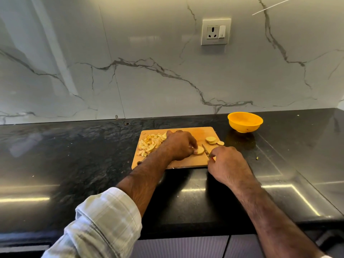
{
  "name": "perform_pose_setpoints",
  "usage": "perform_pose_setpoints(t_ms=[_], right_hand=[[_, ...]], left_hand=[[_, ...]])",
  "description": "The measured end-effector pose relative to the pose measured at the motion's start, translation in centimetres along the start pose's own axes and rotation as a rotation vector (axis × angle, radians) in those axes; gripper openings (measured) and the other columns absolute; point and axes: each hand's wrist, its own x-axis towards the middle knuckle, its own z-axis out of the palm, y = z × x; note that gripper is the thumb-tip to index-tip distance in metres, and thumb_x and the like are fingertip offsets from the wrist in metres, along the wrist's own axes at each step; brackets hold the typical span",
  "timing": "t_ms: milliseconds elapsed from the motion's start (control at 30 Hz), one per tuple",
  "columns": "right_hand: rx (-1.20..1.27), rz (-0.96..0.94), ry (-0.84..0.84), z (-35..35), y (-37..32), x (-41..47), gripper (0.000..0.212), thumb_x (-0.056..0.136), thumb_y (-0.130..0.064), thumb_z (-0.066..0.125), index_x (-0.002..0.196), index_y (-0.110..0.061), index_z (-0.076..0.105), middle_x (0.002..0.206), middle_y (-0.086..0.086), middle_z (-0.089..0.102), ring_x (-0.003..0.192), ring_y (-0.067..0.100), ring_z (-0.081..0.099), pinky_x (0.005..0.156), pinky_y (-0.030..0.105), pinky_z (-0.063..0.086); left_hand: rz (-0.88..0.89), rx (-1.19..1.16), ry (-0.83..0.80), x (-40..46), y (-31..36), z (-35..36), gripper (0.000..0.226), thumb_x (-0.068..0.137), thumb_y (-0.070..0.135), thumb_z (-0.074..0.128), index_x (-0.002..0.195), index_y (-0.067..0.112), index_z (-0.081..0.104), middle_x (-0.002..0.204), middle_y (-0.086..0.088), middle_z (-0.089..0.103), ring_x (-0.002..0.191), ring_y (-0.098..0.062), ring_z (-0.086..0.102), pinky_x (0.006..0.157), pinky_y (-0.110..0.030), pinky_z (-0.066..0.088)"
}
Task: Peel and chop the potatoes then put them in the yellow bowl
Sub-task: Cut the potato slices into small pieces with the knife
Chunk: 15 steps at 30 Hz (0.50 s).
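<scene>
Near the front edge of the rectangular wooden chopping board, the left hand pinched a pale round potato slice flat, while the right hand gripped a small knife just beside it. Fingertips were best kept curled back from the blade, each cut straight down. Two cut potato pieces lay at the board's right edge, a heap of peelings at its left. Beyond its far right corner, on the black tabletop, the round yellow plastic bowl looked empty.
</scene>
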Motion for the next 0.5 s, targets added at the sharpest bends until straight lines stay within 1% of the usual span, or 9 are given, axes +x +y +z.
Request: perform_pose_setpoints(t_ms=[67, 133, 267, 367, 400, 500], right_hand=[[-0.03, -0.004, 0.011, -0.1, -0.2, -0.3, 0.021, 0.09, -0.037, 0.067, 0.107, -0.024, 0.069, 0.091, -0.002, 0.062, 0.08, 0.017, 0.063, 0.067, 0.033, 0.06], [-0.071, -0.012, 0.003, -0.1, -0.6, -0.4, 0.02, 0.091, -0.037, 0.067, 0.106, -0.024, 0.068, 0.089, -0.001, 0.062, 0.079, 0.017, 0.063, 0.066, 0.032, 0.06], [-0.126, -0.021, -0.046, 0.0, -1.3, -0.4, 0.022, 0.093, -0.037, 0.066, 0.109, -0.021, 0.067, 0.095, 0.001, 0.063, 0.088, 0.02, 0.064, 0.074, 0.037, 0.063], [-0.16, -0.038, -0.098, 0.2, -1.8, 0.1, 0.029, 0.094, -0.034, 0.068, 0.12, -0.021, 0.065, 0.105, 0.002, 0.065, 0.094, 0.02, 0.063, 0.078, 0.034, 0.06], [-0.171, -0.038, -0.107, 0.2, -1.9, 0.3, 0.031, 0.094, -0.033, 0.069, 0.122, -0.021, 0.065, 0.104, 0.002, 0.064, 0.093, 0.02, 0.062, 0.078, 0.033, 0.059], [-0.201, -0.053, -0.083, 0.5, -2.3, 1.1, 0.024, 0.092, -0.031, 0.069, 0.114, -0.02, 0.068, 0.085, -0.003, 0.054, 0.083, 0.018, 0.056, 0.074, 0.032, 0.057]], left_hand=[[0.012, 0.021, -0.015, -0.2, -0.1, 0.1, 0.024, 0.098, 0.046, 0.071, 0.12, 0.037, 0.075, 0.141, 0.014, 0.062, 0.141, -0.018, 0.043, 0.116, -0.055, 0.026], [0.028, 0.021, -0.031, -0.3, -0.3, 0.4, 0.026, 0.1, 0.048, 0.068, 0.122, 0.036, 0.074, 0.144, 0.014, 0.059, 0.144, -0.018, 0.04, 0.117, -0.056, 0.025], [0.042, -0.012, -0.02, -0.2, -0.8, 0.7, 0.025, 0.1, 0.048, 0.068, 0.12, 0.036, 0.075, 0.14, 0.016, 0.064, 0.141, -0.015, 0.041, 0.117, -0.054, 0.025], [0.06, 0.0, -0.002, -0.1, -0.9, 0.7, 0.025, 0.099, 0.046, 0.069, 0.121, 0.036, 0.076, 0.138, 0.017, 0.065, 0.138, -0.014, 0.042, 0.115, -0.051, 0.024], [0.064, 0.009, -0.001, -0.1, -0.9, 0.7, 0.025, 0.099, 0.046, 0.07, 0.121, 0.036, 0.076, 0.137, 0.017, 0.066, 0.138, -0.014, 0.043, 0.115, -0.05, 0.024], [0.06, 0.022, -0.002, 0.1, -1.1, 0.8, 0.025, 0.096, 0.049, 0.072, 0.118, 0.037, 0.076, 0.135, 0.016, 0.067, 0.136, -0.013, 0.044, 0.114, -0.05, 0.023]])
